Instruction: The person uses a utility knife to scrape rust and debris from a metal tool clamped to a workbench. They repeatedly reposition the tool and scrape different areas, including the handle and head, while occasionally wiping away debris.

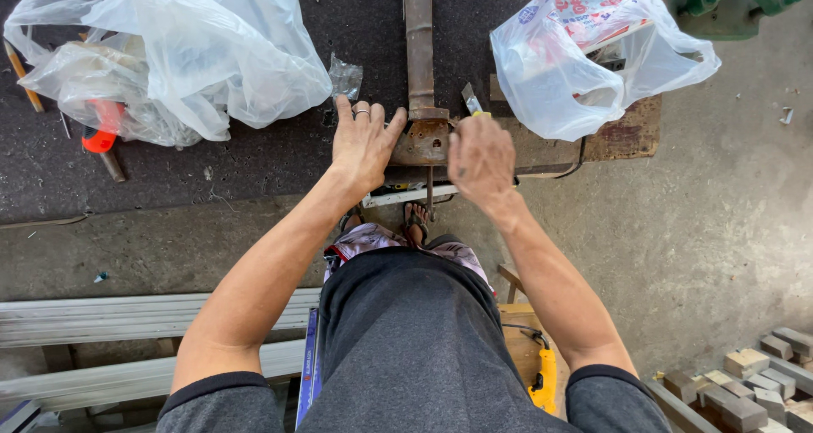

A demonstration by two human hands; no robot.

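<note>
On the dark mat in the middle, the left hand point(362, 141) lies flat and spread, pressing the rusty metal bracket point(423, 141) still, while the right hand point(481, 158) curls beside it; what it pinches, I cannot tell.

A rusty metal bracket point(423, 141) with its pipe point(418, 39) running far stands between the left hand point(362, 143) and right hand point(481, 158). Far left, a crumpled clear plastic bag point(182, 47) crowds the dark mat point(254, 158); far right, a printed plastic bag point(584, 56) blocks. Bare mat lies left of the left hand.
</note>
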